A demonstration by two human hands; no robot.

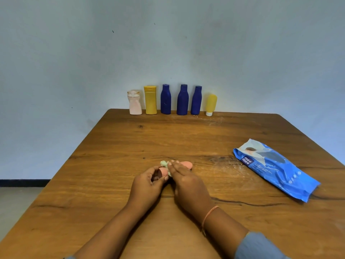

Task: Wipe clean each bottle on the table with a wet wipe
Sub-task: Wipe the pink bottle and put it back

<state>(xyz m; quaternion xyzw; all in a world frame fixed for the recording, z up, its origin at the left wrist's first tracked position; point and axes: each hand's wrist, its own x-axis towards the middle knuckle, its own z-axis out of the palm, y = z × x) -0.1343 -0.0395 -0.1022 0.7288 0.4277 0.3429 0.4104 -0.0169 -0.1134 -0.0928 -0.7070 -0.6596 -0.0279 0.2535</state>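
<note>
- My left hand (149, 181) curls round the near end of the salmon bottle (186, 164), thumb and fingers gripping its flat end.
- The bottle lies on its side on the tabletop (130, 139), near my edge and about midway across.
- My right hand (183, 179) lies flat over the bottle, fingers straight and together, pressing the wet wipe (164, 163) against it; a crumpled bit of wipe shows past my fingertips.
- Along the far edge a row stands upright: a pale pink bottle (135, 103), a yellow bottle (150, 100), three blue bottles (183, 100), and a yellow tube (211, 105) on its white cap.
- The blue wipes pack (276, 169) lies flat well to my right.
</note>
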